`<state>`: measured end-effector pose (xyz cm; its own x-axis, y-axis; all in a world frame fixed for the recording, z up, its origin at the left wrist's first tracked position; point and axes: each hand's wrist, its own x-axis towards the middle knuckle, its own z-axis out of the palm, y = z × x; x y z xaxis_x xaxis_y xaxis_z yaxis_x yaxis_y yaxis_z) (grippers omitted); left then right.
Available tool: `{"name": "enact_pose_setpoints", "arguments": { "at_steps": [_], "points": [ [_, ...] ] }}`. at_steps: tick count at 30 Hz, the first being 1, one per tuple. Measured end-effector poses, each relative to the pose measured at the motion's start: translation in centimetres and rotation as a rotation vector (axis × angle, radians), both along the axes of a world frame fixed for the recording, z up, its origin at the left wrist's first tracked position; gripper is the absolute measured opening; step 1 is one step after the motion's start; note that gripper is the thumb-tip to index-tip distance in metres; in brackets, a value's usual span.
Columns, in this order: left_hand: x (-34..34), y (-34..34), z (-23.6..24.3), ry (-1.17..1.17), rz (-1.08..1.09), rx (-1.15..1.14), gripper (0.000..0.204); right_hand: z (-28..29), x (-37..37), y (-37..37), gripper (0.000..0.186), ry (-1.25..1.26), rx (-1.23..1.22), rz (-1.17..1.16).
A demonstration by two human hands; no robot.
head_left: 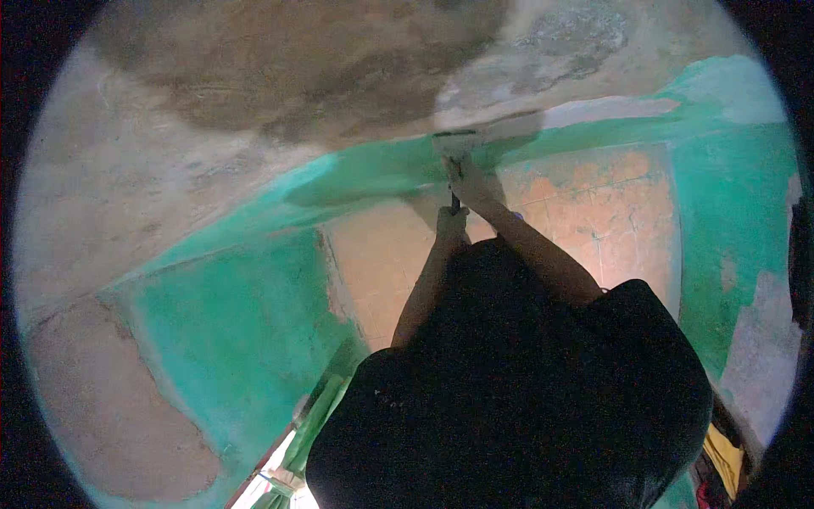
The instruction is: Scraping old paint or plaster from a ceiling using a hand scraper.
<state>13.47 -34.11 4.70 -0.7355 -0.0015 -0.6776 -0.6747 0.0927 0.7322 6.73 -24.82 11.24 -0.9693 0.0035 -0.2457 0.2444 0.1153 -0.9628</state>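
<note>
A wide-bladed scraper (449, 144) with a dark handle stands out in front of me, its blade at the border between the green paint (381, 164) and the bare grey surface (305, 76). Whether the blade's edge presses on the surface, I cannot tell. My left hand (452, 223) is closed around the lower end of the handle. Higher up, close behind the blade, my right hand (476, 190) grips the same tool. Both forearms reach forward from my dark clothing, and shadows of the arms and tool fall on the green band.
Below the hands lies a tan tiled floor (602, 204). Green wall faces stand at left (246, 331) and right (721, 220), with patches of bare plaster (119, 399). At the lower left hangs a green curtain (318, 416) by a bright opening. Yellow cloth (723, 458) lies at lower right.
</note>
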Motion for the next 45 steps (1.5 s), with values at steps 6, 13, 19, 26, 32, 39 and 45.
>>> {"name": "enact_pose_setpoints", "arguments": {
  "at_steps": [6, 13, 19, 26, 32, 39, 45],
  "points": [
    [0.9, 0.4, -3.5, 0.122, -0.012, -0.095, 0.029, -3.5, 0.0, -0.5, 0.028, 0.465, 0.247, -0.084],
    [0.7, 0.3, -0.5, 0.172, -0.025, -0.040, 0.026, 0.5, 0.3, -0.1, 0.027, -0.017, -0.070, 0.017],
    [0.2, -0.1, -0.5, 0.014, -0.094, -0.195, 0.027, -2.9, 0.3, -0.4, 0.027, 0.420, 0.477, 0.033],
    [0.2, -0.4, -1.7, 0.118, -0.132, -0.002, 0.029, -0.8, -0.2, -0.5, 0.027, 0.164, 0.134, -0.040],
    [2.0, -2.1, -3.3, 0.339, -0.430, -0.372, 0.018, 1.2, 1.0, -1.6, 0.023, 0.206, 0.204, 0.024],
    [1.3, -1.5, -4.0, 0.318, -0.146, -0.319, 0.029, 0.5, 0.6, -1.3, 0.021, 0.269, 0.328, 0.032],
    [0.5, -6.1, -13.0, 0.720, -0.267, -0.775, 0.029, 5.2, -0.6, -5.8, 0.021, 0.104, 0.046, 0.103]
  ]
}}
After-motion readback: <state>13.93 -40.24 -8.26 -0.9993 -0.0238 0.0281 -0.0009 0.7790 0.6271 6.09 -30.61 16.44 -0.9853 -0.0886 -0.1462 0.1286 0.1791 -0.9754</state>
